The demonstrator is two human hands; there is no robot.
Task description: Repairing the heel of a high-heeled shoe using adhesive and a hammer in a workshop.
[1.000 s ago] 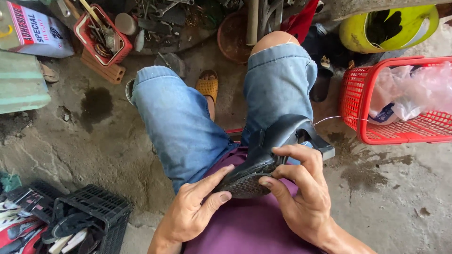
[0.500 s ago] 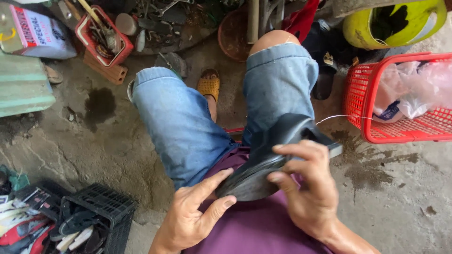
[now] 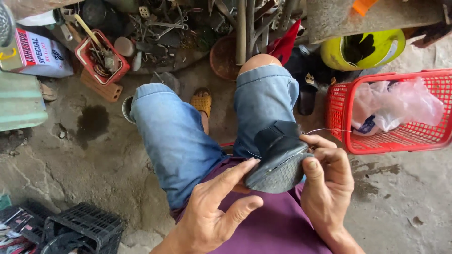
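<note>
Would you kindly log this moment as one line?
right hand: holds black shoe, sole up | left hand: fingertips on sole | thread: at shoe

A black shoe [image 3: 278, 157] is held over the lap, just in front of the right thigh in blue denim shorts. It is tipped so that its grey, finely ribbed sole faces up and toward the camera, the rounded end of the sole lowest and nearest the purple shirt. The dark upper points away, toward the knee, its matte black material folded at the top edge. A thin pale thread [image 3: 325, 130] runs out from the upper part of the shoe to the right, stretched taut and almost level.
</note>
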